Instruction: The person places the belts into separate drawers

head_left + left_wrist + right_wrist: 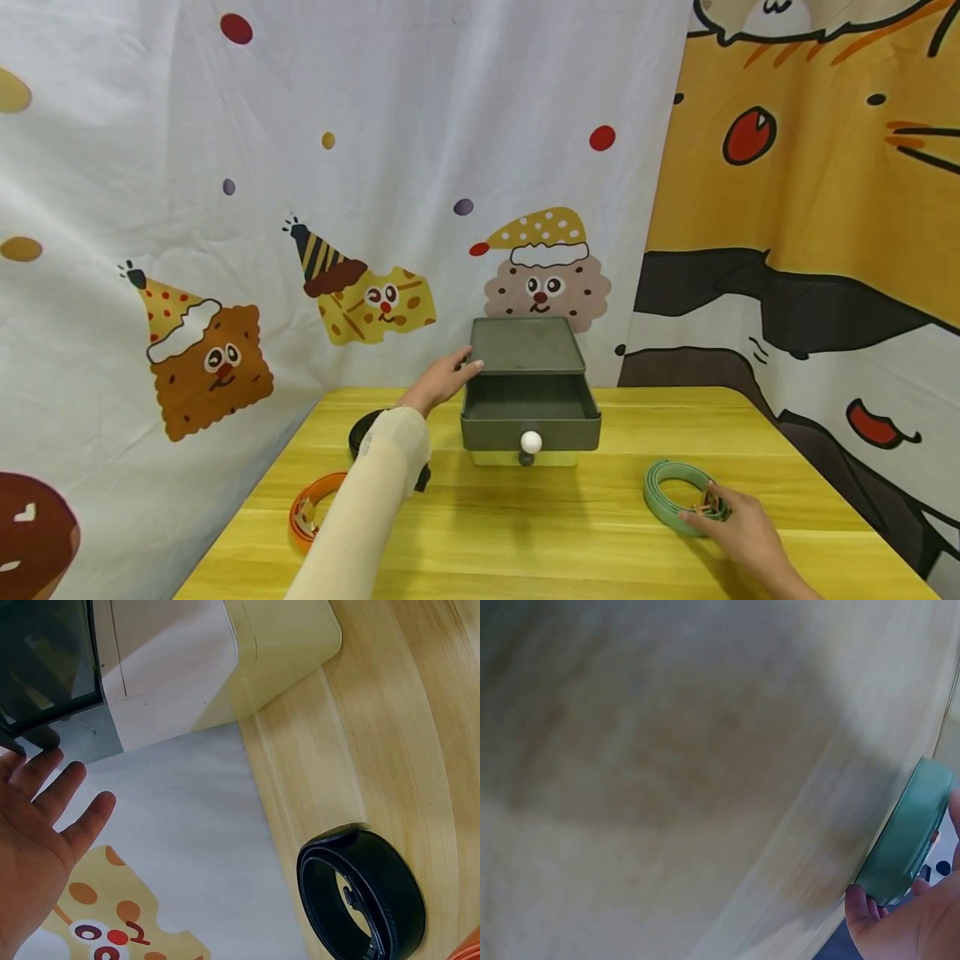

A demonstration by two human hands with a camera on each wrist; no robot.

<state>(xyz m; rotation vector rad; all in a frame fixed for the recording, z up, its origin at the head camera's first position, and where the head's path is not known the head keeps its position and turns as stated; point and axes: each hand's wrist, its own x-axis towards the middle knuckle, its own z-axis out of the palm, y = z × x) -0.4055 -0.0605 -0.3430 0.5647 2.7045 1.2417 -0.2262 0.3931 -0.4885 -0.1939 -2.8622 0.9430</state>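
Observation:
A small storage box with a grey-green top [527,346] stands at the back of the table. Its upper drawer [531,433], with a white knob, is pulled out. My left hand [438,382] is at the top's left edge; in the left wrist view its fingers [64,791] are spread, some near the dark rim. My right hand [750,533] grips a coiled green belt [663,500] with a gold-coloured buckle by its right side. In the right wrist view, the thumb and fingers lie around the green coil [904,840].
An orange coiled belt [300,521] lies at the table's left, partly behind my left sleeve. Beside the box is a black coiled belt [360,900], mostly hidden by the arm in the head view. A printed curtain [420,167] hangs behind the yellow wood-grain table [540,533].

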